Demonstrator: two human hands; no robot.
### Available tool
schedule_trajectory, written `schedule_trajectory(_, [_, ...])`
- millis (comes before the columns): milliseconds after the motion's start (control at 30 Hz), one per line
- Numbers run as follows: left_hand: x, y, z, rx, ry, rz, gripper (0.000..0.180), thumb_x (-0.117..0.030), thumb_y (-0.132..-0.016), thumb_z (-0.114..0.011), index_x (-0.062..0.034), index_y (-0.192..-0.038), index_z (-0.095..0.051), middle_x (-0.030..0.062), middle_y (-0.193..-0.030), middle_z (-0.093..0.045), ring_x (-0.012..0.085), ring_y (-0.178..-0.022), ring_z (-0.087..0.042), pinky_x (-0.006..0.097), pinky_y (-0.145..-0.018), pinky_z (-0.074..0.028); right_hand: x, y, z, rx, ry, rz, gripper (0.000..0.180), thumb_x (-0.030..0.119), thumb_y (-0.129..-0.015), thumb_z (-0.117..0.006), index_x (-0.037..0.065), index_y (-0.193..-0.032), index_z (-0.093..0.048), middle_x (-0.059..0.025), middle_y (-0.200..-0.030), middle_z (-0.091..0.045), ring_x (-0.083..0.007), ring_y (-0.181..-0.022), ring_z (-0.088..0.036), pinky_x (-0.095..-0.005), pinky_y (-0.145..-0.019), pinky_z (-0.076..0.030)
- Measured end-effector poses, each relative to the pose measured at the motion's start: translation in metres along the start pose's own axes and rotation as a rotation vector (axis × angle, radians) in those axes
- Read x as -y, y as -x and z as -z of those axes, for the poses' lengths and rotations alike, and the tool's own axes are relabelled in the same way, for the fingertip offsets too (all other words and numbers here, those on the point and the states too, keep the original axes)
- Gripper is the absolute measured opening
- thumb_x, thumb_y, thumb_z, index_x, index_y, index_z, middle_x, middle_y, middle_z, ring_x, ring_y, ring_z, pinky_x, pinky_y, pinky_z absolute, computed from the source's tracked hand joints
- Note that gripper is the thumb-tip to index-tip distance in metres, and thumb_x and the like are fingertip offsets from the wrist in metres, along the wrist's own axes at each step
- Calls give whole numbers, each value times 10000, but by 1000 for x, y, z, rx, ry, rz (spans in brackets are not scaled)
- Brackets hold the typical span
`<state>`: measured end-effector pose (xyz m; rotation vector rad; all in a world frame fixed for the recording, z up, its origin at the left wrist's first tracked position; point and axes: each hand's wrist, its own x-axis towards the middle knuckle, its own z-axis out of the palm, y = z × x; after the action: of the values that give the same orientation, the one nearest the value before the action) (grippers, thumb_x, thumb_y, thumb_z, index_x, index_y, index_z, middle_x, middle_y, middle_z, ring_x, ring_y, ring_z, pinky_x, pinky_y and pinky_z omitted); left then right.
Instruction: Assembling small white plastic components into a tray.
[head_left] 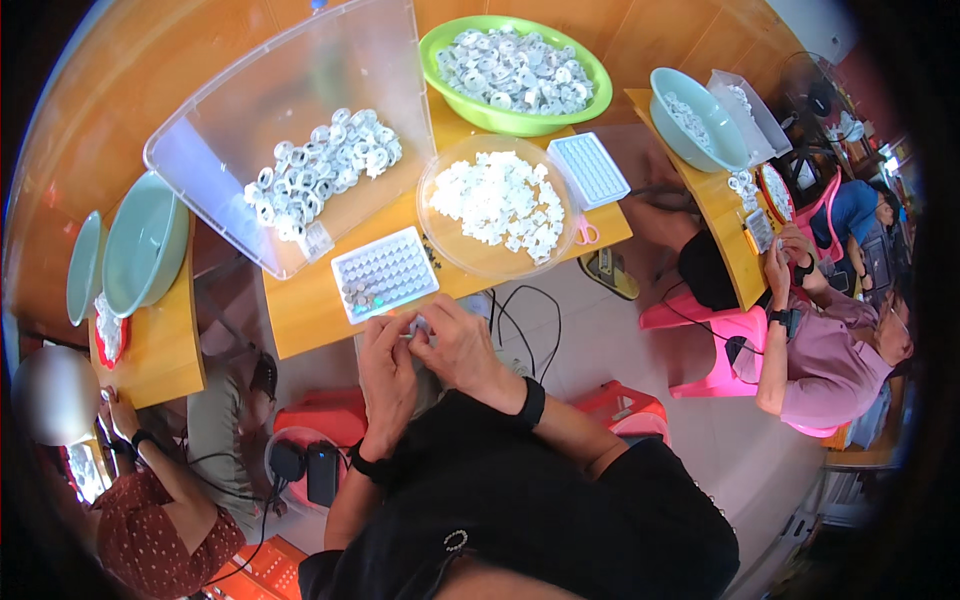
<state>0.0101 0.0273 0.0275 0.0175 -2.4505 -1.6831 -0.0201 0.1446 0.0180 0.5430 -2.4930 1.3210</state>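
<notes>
Both hands meet just off the near edge of the table [320, 320], fingertips pinched together on one small white part [414, 330]; left hand [388, 375] and right hand [462, 350] are both closed on it, too small to tell its shape. The part sits between the fingertips, just below the white grid tray [385, 272], which lies at the table's near edge with a few dark pieces in its cells and most cells looking pale. Little free surface: the near-left corner is bare wood, the rest is taken up. The clear plastic bin [200, 130] overhangs the far-left edge, tilted, holding a heap of white ring-shaped parts [320, 170]. The clear round bowl [470, 255] sits right of centre, touching or nearly touching the grid tray, filled with small white chunks [500, 200]. The green basin [470, 110] is at the far edge, loaded with more white rings. A second white tray [590, 168] lies at the right edge, pink-handled scissors [586, 235] near the right corner. Cables [525, 310] hang below the near edge. Neighbouring tables stand close on both sides: a person at the left one beside two grey-green basins [140, 245], a person in pink at the right one.
</notes>
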Motion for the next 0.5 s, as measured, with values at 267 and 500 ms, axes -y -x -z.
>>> schedule_trajectory(267, [2,-2,-8,-15,34,1,326,107,-803,-428,-1,-1051,-610,85,-881,-497,180,-822,-511,251,-734,-403,-5,-1,3,6,-2,-1,169,37,-664,-640,12,-787,-526,-145,-774,-519,-356,-624,-564,-429,-510,-457])
schedule_trajectory(500, [8,4,-6,-15,89,61,311,87,-824,-427,2,-1054,-617,65,-907,-513,151,-847,-512,245,-746,-411,-7,4,-4,-30,7,-1,181,18,-648,-641,14,-796,-536,-134,-754,-524,-340,-602,-566,-411,-483,-450])
